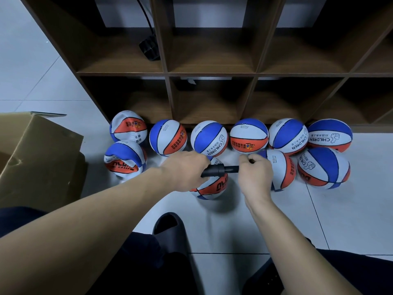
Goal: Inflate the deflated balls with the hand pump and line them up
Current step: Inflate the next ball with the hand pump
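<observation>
Black hand pump lies crosswise between my fists: my left hand curls round its barrel, my right hand grips the handle end, directly above the sagging ball.

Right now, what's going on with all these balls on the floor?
A person crouched on the tiled floor holds a black hand pump level in both hands: the left hand grips its barrel and the right hand pinches its tip. Right below the pump lies a ball. Six balls line the foot of the wooden shelf, the leftmost one looking dented. Three more lie in front, and the one on the left is clearly caved in. An open cardboard box stands at the left.
</observation>
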Action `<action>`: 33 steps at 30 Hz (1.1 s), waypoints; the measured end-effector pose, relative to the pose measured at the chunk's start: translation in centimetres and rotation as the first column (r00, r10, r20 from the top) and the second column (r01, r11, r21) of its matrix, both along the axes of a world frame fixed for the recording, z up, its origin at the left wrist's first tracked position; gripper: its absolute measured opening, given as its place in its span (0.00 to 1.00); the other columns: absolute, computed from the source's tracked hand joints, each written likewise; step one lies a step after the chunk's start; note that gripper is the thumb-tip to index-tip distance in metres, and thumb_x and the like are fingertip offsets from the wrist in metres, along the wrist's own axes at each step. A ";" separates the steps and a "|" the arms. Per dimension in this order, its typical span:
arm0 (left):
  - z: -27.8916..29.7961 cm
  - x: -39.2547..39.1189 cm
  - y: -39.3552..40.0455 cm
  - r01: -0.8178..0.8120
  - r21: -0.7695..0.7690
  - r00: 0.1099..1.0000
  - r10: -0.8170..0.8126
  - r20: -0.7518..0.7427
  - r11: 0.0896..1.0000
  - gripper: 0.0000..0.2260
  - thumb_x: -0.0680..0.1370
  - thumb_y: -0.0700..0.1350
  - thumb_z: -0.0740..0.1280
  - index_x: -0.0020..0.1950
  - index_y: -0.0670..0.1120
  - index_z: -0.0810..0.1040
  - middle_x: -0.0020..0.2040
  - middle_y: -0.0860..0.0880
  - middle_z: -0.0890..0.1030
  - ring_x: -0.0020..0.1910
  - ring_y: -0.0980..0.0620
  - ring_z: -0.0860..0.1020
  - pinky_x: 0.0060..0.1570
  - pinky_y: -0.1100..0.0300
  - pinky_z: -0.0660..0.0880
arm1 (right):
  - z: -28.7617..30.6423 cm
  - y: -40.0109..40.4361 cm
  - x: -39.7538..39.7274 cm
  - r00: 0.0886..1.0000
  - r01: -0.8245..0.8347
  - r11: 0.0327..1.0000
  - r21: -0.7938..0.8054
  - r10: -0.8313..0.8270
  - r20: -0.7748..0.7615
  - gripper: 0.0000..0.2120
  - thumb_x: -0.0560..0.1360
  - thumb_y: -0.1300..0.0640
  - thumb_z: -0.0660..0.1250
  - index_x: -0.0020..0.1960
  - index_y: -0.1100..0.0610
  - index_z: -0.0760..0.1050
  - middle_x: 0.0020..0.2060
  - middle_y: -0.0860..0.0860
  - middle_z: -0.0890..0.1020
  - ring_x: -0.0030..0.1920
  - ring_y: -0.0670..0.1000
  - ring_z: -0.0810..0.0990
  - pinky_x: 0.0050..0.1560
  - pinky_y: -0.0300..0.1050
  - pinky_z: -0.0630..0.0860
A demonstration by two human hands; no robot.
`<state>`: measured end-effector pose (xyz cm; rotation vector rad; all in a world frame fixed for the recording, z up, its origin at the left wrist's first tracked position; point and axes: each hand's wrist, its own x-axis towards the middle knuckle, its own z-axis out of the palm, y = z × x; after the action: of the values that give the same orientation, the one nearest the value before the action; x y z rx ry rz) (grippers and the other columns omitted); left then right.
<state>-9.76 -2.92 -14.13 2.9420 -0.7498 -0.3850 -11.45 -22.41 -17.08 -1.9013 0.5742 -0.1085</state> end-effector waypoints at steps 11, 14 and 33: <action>-0.5 -0.1 -0.7 0.037 -0.010 0.999 -0.037 -0.002 0.999 0.11 0.82 0.55 0.68 0.44 0.51 0.73 0.35 0.52 0.74 0.34 0.52 0.74 0.32 0.56 0.66 | -0.5 2.4 -0.9 0.996 -0.088 0.994 0.064 0.089 -0.012 0.22 0.84 0.51 0.67 0.34 0.56 0.68 0.25 0.46 0.68 0.28 0.48 0.67 0.32 0.45 0.67; -0.5 -0.2 -0.6 0.037 -0.017 0.999 -0.038 -0.026 0.999 0.11 0.81 0.56 0.69 0.44 0.52 0.74 0.35 0.53 0.74 0.35 0.50 0.76 0.32 0.56 0.68 | -0.6 1.9 -0.9 0.992 -0.119 0.991 0.066 0.122 -0.038 0.22 0.83 0.51 0.69 0.33 0.56 0.69 0.23 0.45 0.68 0.26 0.46 0.66 0.32 0.44 0.67; 0.3 0.5 0.4 -0.027 0.003 0.999 0.028 -0.029 1.000 0.08 0.83 0.54 0.68 0.48 0.52 0.78 0.36 0.53 0.78 0.36 0.51 0.77 0.36 0.55 0.74 | -0.2 -1.0 0.5 0.996 0.079 0.997 0.026 -0.080 0.034 0.23 0.81 0.55 0.68 0.32 0.54 0.62 0.21 0.44 0.63 0.30 0.52 0.61 0.34 0.48 0.62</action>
<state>-9.28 -2.51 -13.80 2.9390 -0.7052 -0.4256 -10.95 -23.44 -17.29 -1.8498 0.6252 -0.1849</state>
